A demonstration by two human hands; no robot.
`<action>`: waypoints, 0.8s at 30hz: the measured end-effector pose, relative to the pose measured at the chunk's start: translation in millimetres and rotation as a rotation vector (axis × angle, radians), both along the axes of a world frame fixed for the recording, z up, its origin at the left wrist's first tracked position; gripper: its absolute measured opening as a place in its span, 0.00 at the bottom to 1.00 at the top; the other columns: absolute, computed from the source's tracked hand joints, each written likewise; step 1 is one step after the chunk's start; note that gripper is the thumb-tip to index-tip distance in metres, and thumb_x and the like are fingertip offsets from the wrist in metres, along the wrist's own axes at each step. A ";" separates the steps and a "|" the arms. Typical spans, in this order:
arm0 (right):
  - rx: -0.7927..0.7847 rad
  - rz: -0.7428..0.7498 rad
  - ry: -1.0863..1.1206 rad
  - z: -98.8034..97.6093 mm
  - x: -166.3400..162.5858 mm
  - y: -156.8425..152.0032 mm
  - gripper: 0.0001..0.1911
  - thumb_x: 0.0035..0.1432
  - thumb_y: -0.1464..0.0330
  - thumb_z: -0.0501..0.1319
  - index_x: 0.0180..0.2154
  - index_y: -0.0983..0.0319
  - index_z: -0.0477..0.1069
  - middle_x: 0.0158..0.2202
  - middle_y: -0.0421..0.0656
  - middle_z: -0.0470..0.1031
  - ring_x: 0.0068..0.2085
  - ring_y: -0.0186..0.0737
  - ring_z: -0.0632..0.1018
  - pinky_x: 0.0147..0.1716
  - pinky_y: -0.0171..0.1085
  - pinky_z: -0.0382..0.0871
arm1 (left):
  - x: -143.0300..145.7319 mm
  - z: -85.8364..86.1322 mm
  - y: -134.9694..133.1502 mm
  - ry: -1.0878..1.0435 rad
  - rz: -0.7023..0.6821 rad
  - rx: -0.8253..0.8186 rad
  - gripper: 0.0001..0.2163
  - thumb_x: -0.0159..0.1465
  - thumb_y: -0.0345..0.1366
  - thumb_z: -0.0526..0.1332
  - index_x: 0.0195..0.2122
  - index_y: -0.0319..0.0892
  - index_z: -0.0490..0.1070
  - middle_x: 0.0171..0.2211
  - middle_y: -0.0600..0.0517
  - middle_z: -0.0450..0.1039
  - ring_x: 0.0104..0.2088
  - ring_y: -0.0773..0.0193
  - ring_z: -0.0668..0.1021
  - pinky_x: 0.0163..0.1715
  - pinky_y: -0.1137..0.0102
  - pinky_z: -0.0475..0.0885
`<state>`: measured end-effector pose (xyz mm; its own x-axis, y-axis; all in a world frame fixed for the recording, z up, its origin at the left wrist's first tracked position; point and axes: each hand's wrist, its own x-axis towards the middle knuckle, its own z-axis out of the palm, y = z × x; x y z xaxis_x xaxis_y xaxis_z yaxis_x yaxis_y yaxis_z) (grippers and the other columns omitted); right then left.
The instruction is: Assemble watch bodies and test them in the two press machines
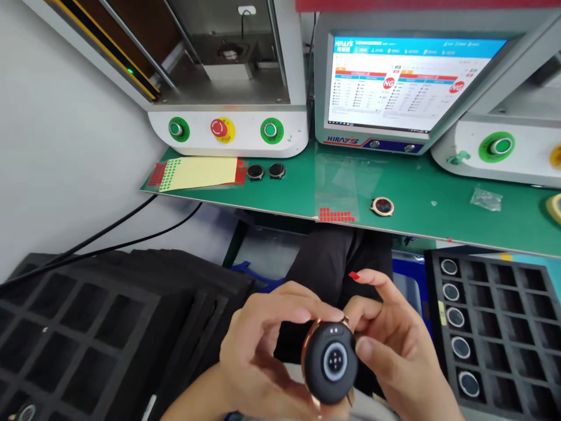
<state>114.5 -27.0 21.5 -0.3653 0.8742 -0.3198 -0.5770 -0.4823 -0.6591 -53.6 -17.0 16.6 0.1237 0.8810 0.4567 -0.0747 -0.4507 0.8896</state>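
A smartwatch case point(322, 380) without a strap is held up with its black back and round sensor window facing me. My left hand point(258, 333) grips it by the rose-gold rim, thumb and fingers around the left side. On the other side, my right hand point(403, 345) pinches the case edge between thumb and a bent finger. Its index finger is raised away from the watch, with a small red sticker point(354, 275) on the tip. The watch's front is hidden from view.
On the green bench point(289, 196) lie a rose-gold watch point(383, 206), two dark watches, a yellow sheet point(204, 172) and a red sticker sheet point(336, 215). A foam tray point(504, 327) holding several watches is at right; stacked foam trays point(87, 316) stand left. The monitor point(403, 88) displays NG marks.
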 end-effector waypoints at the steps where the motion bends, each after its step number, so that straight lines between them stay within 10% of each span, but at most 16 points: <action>1: -0.033 0.000 0.008 2.1 -0.6 -0.4 0.31 0.52 0.64 0.72 0.53 0.52 0.59 0.29 0.35 0.76 0.27 0.33 0.77 0.29 0.33 0.75 | 3.2 -0.9 0.1 -0.039 0.019 -0.034 0.29 0.52 0.45 0.74 0.53 0.48 0.67 0.39 0.48 0.80 0.30 0.61 0.81 0.28 0.66 0.80; 10: -0.052 -0.021 0.043 -4.5 -4.1 2.6 0.30 0.51 0.63 0.73 0.52 0.52 0.62 0.30 0.36 0.75 0.29 0.36 0.78 0.30 0.35 0.76 | 15.6 -4.4 10.1 -0.150 0.038 -0.076 0.24 0.52 0.51 0.72 0.47 0.46 0.73 0.37 0.49 0.81 0.32 0.61 0.81 0.32 0.68 0.80; 17: 0.324 -0.276 -0.342 -9.2 5.5 12.1 0.03 0.59 0.73 0.65 0.35 0.59 0.75 0.32 0.41 0.75 0.34 0.34 0.77 0.34 0.31 0.73 | -7.3 -15.1 14.5 0.073 -0.169 -0.042 0.25 0.58 0.39 0.70 0.57 0.43 0.70 0.49 0.42 0.77 0.46 0.51 0.81 0.45 0.60 0.80; 24: 0.140 0.015 -0.020 -0.7 3.5 5.0 0.02 0.57 0.70 0.68 0.32 0.59 0.77 0.28 0.41 0.76 0.28 0.34 0.76 0.28 0.33 0.72 | -11.6 -9.4 15.8 0.224 -0.164 0.018 0.24 0.61 0.38 0.67 0.59 0.44 0.68 0.52 0.40 0.75 0.47 0.53 0.81 0.43 0.63 0.81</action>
